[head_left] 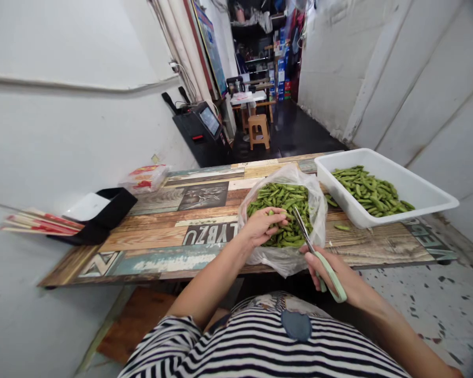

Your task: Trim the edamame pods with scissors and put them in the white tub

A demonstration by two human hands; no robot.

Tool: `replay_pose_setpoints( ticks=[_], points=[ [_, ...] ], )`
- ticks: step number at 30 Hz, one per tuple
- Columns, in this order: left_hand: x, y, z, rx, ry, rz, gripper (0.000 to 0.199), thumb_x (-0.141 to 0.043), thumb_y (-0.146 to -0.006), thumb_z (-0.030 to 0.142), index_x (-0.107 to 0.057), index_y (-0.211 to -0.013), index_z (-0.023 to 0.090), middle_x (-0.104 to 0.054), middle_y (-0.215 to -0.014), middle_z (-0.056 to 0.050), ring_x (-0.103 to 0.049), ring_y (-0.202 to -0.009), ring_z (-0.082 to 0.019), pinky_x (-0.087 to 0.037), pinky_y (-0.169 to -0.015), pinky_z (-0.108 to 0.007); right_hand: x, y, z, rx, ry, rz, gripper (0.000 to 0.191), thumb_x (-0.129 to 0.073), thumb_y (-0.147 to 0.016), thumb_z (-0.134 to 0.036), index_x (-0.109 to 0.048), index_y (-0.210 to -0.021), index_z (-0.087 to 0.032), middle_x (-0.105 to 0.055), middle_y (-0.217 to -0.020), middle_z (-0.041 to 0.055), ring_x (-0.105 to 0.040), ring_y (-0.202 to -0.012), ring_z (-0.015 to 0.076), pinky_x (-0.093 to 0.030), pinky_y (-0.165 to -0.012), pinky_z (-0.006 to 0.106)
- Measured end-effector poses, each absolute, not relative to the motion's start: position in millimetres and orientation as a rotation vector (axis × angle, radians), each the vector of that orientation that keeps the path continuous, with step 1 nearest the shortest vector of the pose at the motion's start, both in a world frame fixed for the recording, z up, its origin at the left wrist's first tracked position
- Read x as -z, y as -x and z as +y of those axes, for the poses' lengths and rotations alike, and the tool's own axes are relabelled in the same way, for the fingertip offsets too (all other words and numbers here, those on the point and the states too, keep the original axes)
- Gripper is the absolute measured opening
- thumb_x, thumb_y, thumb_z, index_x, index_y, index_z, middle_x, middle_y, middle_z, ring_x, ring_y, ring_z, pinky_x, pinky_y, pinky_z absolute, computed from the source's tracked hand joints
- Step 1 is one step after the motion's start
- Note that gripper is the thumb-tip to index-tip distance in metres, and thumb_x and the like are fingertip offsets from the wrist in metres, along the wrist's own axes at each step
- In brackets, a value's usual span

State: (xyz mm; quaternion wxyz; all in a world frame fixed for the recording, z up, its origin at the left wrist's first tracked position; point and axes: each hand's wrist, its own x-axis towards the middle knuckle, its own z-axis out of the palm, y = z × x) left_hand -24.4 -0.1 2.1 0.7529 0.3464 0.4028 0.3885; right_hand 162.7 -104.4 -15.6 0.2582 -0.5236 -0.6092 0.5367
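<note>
White, translucent plastic forms the crinkled bag (319, 212), its soft rim slumped open around a heap of green pods (281, 195), slim, curved and slightly lumpy. My left hand (259, 226) is over the near part of the bag, fingers bent with the tips near one another; a bit of green shows there, but I can't tell whether I'm pinching a pod. My right hand (336, 261), at the bag's near right side, is wrapped around the scissors (331, 275), smooth pale green loops with narrow metal blades that part slightly and point in over the heap.

Right of the bag is the tray (429, 198), rigid white plastic with rounded corners and more pods piled inside. Only a narrow strip of the table (153, 226), printed like patched planks, separates the two, with a loose pod (342, 227) on it. Left of the bag I have a wide bare stretch, reaching to the glossy black box (120, 207). Toward me, the bag's loose lip droops over the table edge.

Pods cover the bag's bottom, the handle loops hide some of my right fingers, and whether the blade tips touch anything is unclear.
</note>
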Motion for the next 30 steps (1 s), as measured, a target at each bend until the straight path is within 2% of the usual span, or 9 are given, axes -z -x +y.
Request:
replay_pose_setpoints(
  ticks=[10,16,21,25,30],
  points=[
    [4,6,-18,-1.033,-0.731,0.904,0.041,-0.084,-0.051,0.024,-0.057,-0.079,0.011,-0.056,-0.056,0.003,-0.040,-0.040,-0.001,-0.015,-0.036,-0.014,21,-158,-106,-1.431,1.413,-1.660,0.047,-0.039,-0.090,-0.060,-0.052,-0.109,-0.019,-0.053,-0.055,-0.0052,-0.055,-0.049,0.0137,-0.044,-0.048,0.023],
    [8,3,-23,-1.037,-0.747,0.943,0.040,-0.084,-0.049,0.022,-0.057,-0.076,0.011,-0.057,-0.053,0.001,-0.044,-0.042,-0.003,-0.018,-0.037,-0.015,23,-156,-102,-1.488,1.389,-1.597,0.045,-0.040,-0.089,-0.061,-0.055,-0.091,-0.018,-0.050,-0.048,-0.0068,-0.050,-0.040,0.0110,-0.041,-0.040,0.021],
    [8,9,-21,-1.039,-0.749,0.971,0.033,-0.081,-0.053,0.019,-0.058,-0.075,0.010,-0.056,-0.055,0.001,-0.042,-0.042,-0.002,-0.016,-0.038,-0.015,26,-156,-97,-1.499,1.430,-1.552,0.041,-0.047,-0.086,-0.060,-0.049,-0.075,-0.020,-0.044,-0.045,-0.0090,-0.045,-0.032,0.0083,-0.037,-0.031,0.018],
    [-11,14,-9,-1.113,-0.727,0.974,0.023,-0.073,-0.060,0.010,-0.055,-0.074,0.011,-0.053,-0.059,0.001,-0.042,-0.046,-0.002,-0.017,-0.038,-0.014,30,-159,-96,-1.595,1.417,-1.452,0.042,-0.051,-0.084,-0.060,-0.048,-0.073,-0.020,-0.043,-0.047,-0.0096,-0.043,-0.030,0.0068,-0.035,-0.027,0.016],
    [-64,-35,39,-1.059,-0.844,0.844,0.015,-0.059,-0.064,0.001,-0.050,-0.070,0.012,-0.052,-0.066,-0.001,-0.047,-0.054,-0.004,-0.017,-0.039,-0.013,31,-168,-107,-1.669,1.313,-1.442,0.039,-0.051,-0.085,-0.058,-0.053,-0.089,-0.019,-0.045,-0.050,-0.0092,-0.045,-0.035,0.0065,-0.038,-0.031,0.015]
  ],
)
